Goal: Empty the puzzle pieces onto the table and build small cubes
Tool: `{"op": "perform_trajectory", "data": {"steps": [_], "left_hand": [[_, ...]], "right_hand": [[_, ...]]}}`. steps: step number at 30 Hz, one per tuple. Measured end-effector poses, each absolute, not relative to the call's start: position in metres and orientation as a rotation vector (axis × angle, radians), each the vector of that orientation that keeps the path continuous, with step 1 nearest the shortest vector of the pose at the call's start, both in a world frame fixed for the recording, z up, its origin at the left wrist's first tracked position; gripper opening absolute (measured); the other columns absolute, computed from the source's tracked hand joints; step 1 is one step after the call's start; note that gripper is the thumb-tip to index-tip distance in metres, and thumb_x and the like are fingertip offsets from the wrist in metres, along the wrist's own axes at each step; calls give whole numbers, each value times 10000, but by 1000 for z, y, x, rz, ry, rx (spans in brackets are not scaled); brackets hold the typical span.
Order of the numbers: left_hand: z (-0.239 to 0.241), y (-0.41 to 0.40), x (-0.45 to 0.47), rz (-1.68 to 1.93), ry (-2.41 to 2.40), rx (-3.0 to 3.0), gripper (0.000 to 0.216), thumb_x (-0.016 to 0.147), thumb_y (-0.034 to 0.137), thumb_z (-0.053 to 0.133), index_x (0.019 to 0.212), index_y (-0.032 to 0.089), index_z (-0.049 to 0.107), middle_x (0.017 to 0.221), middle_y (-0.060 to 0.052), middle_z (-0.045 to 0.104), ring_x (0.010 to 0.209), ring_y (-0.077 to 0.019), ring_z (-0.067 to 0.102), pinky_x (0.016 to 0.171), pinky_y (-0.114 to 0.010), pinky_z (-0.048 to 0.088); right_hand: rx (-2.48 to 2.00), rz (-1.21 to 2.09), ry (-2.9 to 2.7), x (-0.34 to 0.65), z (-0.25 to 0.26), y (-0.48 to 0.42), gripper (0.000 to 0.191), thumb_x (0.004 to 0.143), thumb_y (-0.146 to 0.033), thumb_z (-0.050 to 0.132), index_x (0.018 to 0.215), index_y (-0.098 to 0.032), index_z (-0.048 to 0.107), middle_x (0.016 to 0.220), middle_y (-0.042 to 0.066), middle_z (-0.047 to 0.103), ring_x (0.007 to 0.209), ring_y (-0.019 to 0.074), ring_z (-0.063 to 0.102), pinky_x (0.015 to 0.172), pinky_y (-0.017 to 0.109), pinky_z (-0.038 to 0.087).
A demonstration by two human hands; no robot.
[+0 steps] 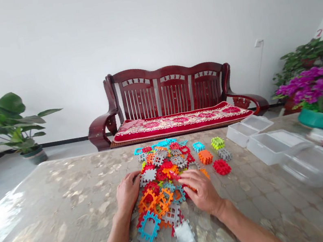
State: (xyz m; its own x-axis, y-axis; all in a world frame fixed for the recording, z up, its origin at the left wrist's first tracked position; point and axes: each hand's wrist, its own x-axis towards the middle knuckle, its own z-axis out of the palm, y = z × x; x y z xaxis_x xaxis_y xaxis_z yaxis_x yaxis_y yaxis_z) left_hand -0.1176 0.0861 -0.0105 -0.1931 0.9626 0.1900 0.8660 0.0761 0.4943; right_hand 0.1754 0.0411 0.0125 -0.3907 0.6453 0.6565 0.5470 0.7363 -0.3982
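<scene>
A loose heap of plastic interlocking tiles with notched edges lies on the table in front of me, in red, orange, blue, grey and green. My left hand rests against the heap's left side, fingers loosely bent, beside a light grey tile; it holds nothing that I can see. Over the right part of the heap, my right hand has its fingertips on a small red tile, which is tilted. Nearest to me lie a blue frame tile and a whitish square tile.
Right of the heap stand small stacks sorted by colour: blue, orange, red, grey and green. Clear plastic boxes and a teal flower pot are farther right. A wooden bench stands behind the table.
</scene>
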Motion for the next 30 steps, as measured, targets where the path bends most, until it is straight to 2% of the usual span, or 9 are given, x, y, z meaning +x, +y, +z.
{"op": "perform_trajectory", "data": {"steps": [4,7,9,15,19,25,30], "left_hand": [[-12,87,-118,764,2163,1877,329,893,357,419,1089,294,676,1167,1,686,1058,-191,622,895,-285,453],[-11,87,-118,753,2169,1875,335,892,358,412,1092,296,674,1171,1,682,1071,-199,616,900,-296,451],[-11,87,-118,740,2179,1875,343,890,358,409,1101,290,671,1178,-8,678,1069,-206,618,900,-304,452],[-9,86,-117,737,2184,1892,347,886,355,409,1094,291,679,1169,-9,684,1049,-200,629,873,-283,465],[-9,86,-118,751,2175,1883,346,883,363,413,1092,293,680,1161,-6,688,1047,-200,632,877,-284,467],[-9,86,-118,744,2180,1884,350,881,365,409,1092,294,678,1161,-9,685,1050,-207,629,879,-293,468],[-8,85,-117,747,2177,1872,360,886,377,399,1099,287,675,1172,-13,682,1054,-213,627,894,-301,462]], "right_hand": [[-1105,374,-1657,191,9,52,127,806,-257,614,902,-212,683,935,67,708,870,196,658,803,343,545],[-1262,602,-1315,210,4,64,152,746,-329,627,805,-189,635,751,50,690,679,192,656,612,308,557],[-1310,678,-1165,222,1,71,187,726,-358,606,796,-186,622,719,45,681,645,198,651,562,307,548],[-1399,459,-1420,237,1,68,195,744,-274,507,842,-196,656,847,60,707,787,206,653,761,350,524],[-1563,230,-1705,242,14,57,300,733,-148,454,925,-212,676,954,50,702,867,196,624,821,335,483],[-1745,-103,-2113,254,30,46,463,724,-164,576,1176,-252,625,1172,38,660,1071,241,520,918,351,394],[-1796,-124,-2213,251,27,45,458,727,-201,619,1180,-261,622,1111,61,685,1051,268,517,893,375,374]]}}
